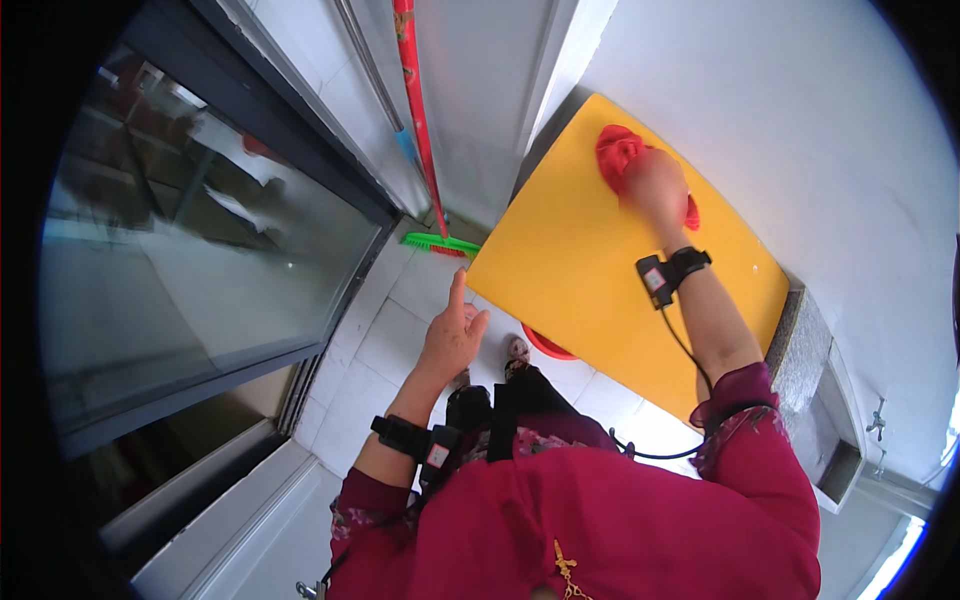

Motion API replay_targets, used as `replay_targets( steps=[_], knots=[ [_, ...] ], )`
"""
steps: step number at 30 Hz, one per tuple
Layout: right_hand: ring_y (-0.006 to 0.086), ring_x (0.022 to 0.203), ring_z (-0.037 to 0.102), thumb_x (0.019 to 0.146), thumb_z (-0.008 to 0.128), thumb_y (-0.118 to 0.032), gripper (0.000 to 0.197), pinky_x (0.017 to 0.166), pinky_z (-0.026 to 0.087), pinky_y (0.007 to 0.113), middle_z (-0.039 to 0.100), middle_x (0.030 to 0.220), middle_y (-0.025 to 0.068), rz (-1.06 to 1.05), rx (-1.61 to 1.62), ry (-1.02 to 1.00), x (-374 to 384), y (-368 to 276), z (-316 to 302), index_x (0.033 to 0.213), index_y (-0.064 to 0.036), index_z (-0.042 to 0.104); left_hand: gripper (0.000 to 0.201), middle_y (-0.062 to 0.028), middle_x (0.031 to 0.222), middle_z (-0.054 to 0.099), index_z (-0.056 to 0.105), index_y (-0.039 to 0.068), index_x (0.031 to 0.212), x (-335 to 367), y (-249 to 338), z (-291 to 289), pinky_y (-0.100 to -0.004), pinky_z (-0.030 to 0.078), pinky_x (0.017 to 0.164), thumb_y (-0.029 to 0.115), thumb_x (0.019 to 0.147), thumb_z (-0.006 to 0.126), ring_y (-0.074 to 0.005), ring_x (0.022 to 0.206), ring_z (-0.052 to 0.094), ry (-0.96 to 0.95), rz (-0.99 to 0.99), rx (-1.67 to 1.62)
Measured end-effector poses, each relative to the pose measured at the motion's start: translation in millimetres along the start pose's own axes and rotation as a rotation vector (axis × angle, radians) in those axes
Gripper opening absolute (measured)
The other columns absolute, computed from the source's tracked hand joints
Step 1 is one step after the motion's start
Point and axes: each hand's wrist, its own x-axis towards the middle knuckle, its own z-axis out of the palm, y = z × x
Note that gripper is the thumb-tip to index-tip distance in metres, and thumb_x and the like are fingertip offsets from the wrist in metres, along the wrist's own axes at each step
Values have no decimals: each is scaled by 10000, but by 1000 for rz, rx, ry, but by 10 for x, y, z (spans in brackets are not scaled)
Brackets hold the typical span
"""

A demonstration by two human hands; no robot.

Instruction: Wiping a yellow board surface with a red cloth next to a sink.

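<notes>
My right hand (657,195) presses a crumpled red cloth (618,152) onto the far part of a yellow tabletop (570,240). Motion smears the fingers, but the cloth bunches out on both sides of them. Off the table's left corner, my left hand (455,335) hangs in the air over the floor. Its index finger points forward and the thumb stands apart, with nothing held. A black strap with a small box (672,275) goes round my right wrist, and a cable runs from it. My left wrist wears a similar strap (415,440).
A green broom head (440,243) with a red handle (418,110) leans in the corner beside a grey pole (368,60). Part of a red basin (548,343) shows under the table. A glass door (230,230) stands left; a stone-edged sink (808,345) and tap (877,420) lie right.
</notes>
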Motion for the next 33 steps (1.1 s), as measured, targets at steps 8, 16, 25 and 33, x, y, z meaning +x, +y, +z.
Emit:
replay_targets(
  steps=[8, 16, 25, 33],
  knots=[
    [301, 1238, 366, 599, 686, -244, 588, 980, 302, 503, 441, 1312, 65, -766, 336, -270, -1780, -716, -736, 1173, -219, 566, 772, -183, 887, 624, 134, 25, 1422, 57, -52, -73, -414, 490, 729, 214, 838, 603, -337, 772, 627, -125, -66, 104],
    [327, 1210, 407, 801, 541, -203, 430, 949, 363, 501, 456, 1316, 65, 349, -168, -58, -2753, 1662, -820, 1227, -154, 506, 847, -183, 957, 609, 40, 64, 1442, 85, -55, -85, -415, 491, 748, 213, 835, 611, -340, 792, 629, -141, 28, 129],
    [293, 1172, 418, 633, 660, -218, 489, 921, 361, 500, 478, 1237, 58, -198, 134, -21, -2167, -539, -715, 1115, -221, 577, 642, -205, 1127, 536, 247, 30, 1390, 243, -156, -89, -403, 459, 834, 284, 889, 559, -327, 974, 579, -47, 67, 146],
    [304, 1207, 400, 670, 668, -202, 478, 957, 337, 479, 470, 1281, 48, -35, 122, -36, -3113, 872, -983, 1141, -221, 584, 638, -237, 1263, 419, 287, -23, 1364, 576, -8, 100, -421, 389, 955, 437, 942, 413, -362, 1187, 425, 73, 131, 299]
  ],
)
